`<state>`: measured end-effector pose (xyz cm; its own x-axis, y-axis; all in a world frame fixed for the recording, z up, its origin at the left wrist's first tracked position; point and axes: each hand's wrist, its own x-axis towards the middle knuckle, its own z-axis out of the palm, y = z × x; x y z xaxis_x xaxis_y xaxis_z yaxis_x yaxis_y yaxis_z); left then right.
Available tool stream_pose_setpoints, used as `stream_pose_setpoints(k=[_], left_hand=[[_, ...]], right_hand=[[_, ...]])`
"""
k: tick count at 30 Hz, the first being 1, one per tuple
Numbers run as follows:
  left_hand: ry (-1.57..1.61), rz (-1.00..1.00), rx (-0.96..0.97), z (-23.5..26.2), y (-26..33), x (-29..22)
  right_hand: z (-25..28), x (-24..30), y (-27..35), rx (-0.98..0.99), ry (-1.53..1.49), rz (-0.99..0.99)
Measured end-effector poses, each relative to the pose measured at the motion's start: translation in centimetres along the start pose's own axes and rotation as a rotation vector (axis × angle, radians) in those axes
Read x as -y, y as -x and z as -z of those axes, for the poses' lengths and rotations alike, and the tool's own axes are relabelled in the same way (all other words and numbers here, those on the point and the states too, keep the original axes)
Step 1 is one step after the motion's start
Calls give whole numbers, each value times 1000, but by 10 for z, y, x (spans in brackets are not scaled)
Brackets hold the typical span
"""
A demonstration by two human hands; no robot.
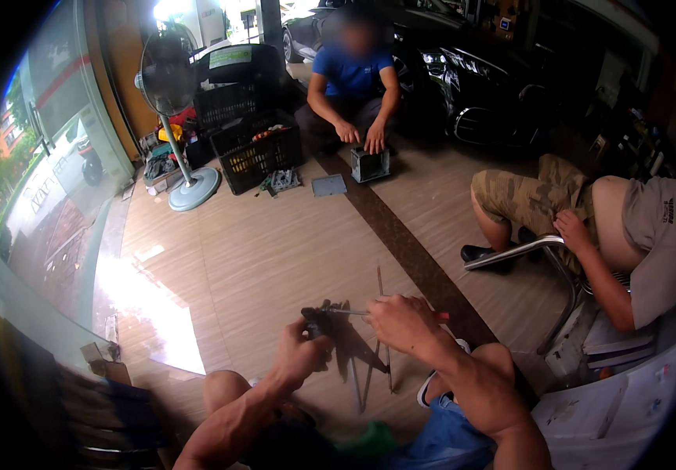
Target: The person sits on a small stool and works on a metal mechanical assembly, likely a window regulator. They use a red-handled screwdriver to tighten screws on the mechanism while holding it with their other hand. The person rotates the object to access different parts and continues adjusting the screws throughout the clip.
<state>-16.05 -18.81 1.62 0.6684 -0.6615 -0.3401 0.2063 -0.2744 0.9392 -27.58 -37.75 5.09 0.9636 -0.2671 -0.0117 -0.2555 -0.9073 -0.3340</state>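
My left hand [303, 349] is closed round a small black part [317, 321], held up above the floor. What kind of part it is I cannot make out. In my right hand [402, 323] is a screwdriver, gripped by its handle, with a red end [442, 316] sticking out past the fist. Its metal shaft [347, 312] points left, and the tip meets the black part or lies right beside it. Below my hands, several thin rods [356, 385] lie on the tiled floor, partly in the shadow of my hands.
Across the floor a person in a blue shirt [353, 74] crouches with both hands at a grey metal box [370, 165]; a flat plate [328, 185] lies beside it. A fan [193, 190] and black crate [255, 160] stand far left. Another person sits on a metal-framed chair [510, 254], right.
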Motion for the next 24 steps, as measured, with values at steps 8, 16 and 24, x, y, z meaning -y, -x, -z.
stream_pose_setpoints(k=[8,16,24], left_hand=[[7,-18,12,-3,-1,-2],[-7,-12,16,-5,1,-4],[-13,1,24,-5,4,-8]], right_hand=[[-5,5,-2,-65,-96,-4],[-9,0,-5,-87,-140,-27],[-8,3,-5,-74,-117,-21]])
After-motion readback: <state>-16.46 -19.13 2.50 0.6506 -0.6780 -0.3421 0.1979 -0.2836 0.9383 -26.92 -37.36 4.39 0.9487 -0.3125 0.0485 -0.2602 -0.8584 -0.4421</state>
